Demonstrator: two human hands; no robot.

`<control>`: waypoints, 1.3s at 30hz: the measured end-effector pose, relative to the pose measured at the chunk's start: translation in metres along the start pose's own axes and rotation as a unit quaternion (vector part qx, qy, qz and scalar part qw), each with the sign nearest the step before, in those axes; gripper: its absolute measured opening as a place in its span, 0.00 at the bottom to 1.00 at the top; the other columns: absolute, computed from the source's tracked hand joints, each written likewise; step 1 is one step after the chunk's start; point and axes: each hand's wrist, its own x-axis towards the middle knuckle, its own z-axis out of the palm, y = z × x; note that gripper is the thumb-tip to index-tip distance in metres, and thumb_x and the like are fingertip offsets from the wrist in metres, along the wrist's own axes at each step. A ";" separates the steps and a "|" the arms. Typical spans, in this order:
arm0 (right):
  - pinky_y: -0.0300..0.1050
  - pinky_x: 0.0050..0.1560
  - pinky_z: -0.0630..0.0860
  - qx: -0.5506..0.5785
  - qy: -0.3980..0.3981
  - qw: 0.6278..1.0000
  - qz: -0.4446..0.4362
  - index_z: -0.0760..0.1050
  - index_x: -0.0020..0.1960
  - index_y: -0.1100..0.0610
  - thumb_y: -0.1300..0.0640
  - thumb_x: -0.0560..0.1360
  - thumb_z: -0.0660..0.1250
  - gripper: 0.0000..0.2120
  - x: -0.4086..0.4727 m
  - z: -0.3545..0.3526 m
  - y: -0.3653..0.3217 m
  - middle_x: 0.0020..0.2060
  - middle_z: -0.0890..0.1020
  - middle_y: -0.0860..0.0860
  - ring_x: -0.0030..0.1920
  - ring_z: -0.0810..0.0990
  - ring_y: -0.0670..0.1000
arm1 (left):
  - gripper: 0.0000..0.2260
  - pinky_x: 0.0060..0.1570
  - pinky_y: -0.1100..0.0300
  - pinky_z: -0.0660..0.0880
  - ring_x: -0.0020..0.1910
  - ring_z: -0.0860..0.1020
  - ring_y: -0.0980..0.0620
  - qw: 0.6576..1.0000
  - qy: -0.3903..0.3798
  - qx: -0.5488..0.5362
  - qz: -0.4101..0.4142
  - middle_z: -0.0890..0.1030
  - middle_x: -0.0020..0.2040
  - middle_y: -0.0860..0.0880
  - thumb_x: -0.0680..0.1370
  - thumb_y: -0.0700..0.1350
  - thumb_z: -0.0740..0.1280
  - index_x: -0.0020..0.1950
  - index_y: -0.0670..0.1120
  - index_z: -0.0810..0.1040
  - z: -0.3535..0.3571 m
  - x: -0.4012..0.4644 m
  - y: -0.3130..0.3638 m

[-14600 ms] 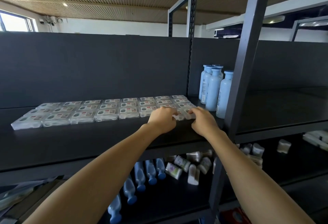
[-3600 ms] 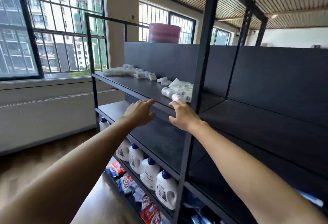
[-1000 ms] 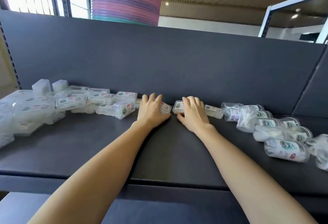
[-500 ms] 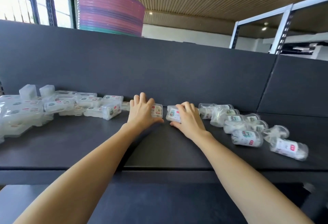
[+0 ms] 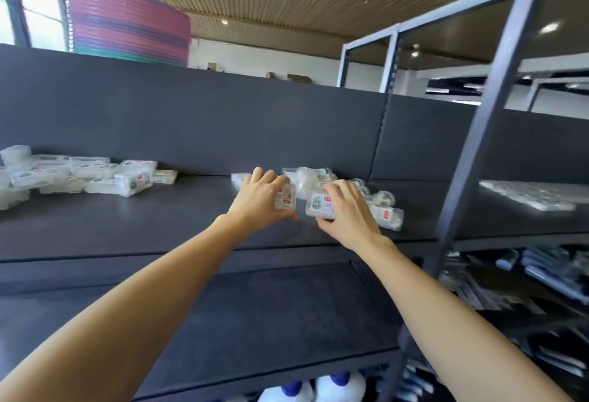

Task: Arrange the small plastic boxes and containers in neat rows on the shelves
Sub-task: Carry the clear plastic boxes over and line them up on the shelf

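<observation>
Head view, left to right along the upper shelf (image 5: 178, 229). Toward the shelf's left edge, a loose cluster of flat clear boxes (image 5: 79, 175) lies against the back panel (image 5: 191, 121), some stacked and some askew. A stack of pink and purple basins (image 5: 127, 25) shows above the panel. Near the middle of the shelf, the left hand (image 5: 259, 202) rests on a small clear box (image 5: 285, 199) with a red-marked label, fingers curved over its top and thumb at its near side, gripping it. Just beside it, apart by a narrow gap, the right hand (image 5: 345, 213) holds a second small box (image 5: 320, 207) bearing a round picture label, fingers over the top and thumb beneath the near edge. Behind and to the right of both hands, a jumble of clear round containers (image 5: 379, 207) lies tipped toward the shelf's right end. A grey upright post (image 5: 471, 146) stands at the front right corner. Beyond it, on the adjoining shelf, flat clear boxes form a tidy block (image 5: 526, 194). Below the front edge, blue-capped white bottles (image 5: 338, 387) are partly visible.
</observation>
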 end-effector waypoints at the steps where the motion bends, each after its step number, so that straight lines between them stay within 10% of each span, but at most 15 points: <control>1: 0.50 0.61 0.71 -0.004 0.003 1.000 0.004 0.70 0.67 0.57 0.52 0.70 0.74 0.28 -0.012 -0.010 0.008 0.61 0.72 0.53 0.62 0.69 0.56 | 0.34 0.59 0.52 0.67 0.53 0.66 0.47 1.000 -0.001 -0.002 0.011 0.75 0.55 0.50 0.67 0.67 0.72 0.67 0.50 0.72 -0.001 0.000 0.016; 21: 0.48 0.59 0.69 -0.124 -0.049 0.975 0.178 0.69 0.67 0.55 0.47 0.71 0.73 0.28 -0.239 -0.151 0.162 0.60 0.73 0.52 0.58 0.70 0.55 | 0.34 0.60 0.54 0.68 0.56 0.67 0.48 0.970 -0.071 -0.081 0.218 0.75 0.57 0.51 0.68 0.67 0.71 0.67 0.49 0.72 0.059 -0.007 0.295; 39: 0.49 0.59 0.70 -0.204 -0.057 0.945 0.247 0.68 0.67 0.54 0.48 0.72 0.74 0.28 -0.249 -0.197 0.366 0.61 0.71 0.52 0.62 0.69 0.55 | 0.30 0.60 0.53 0.66 0.60 0.67 0.47 0.946 -0.042 -0.108 0.302 0.72 0.61 0.49 0.72 0.62 0.70 0.69 0.49 0.69 0.162 0.146 0.480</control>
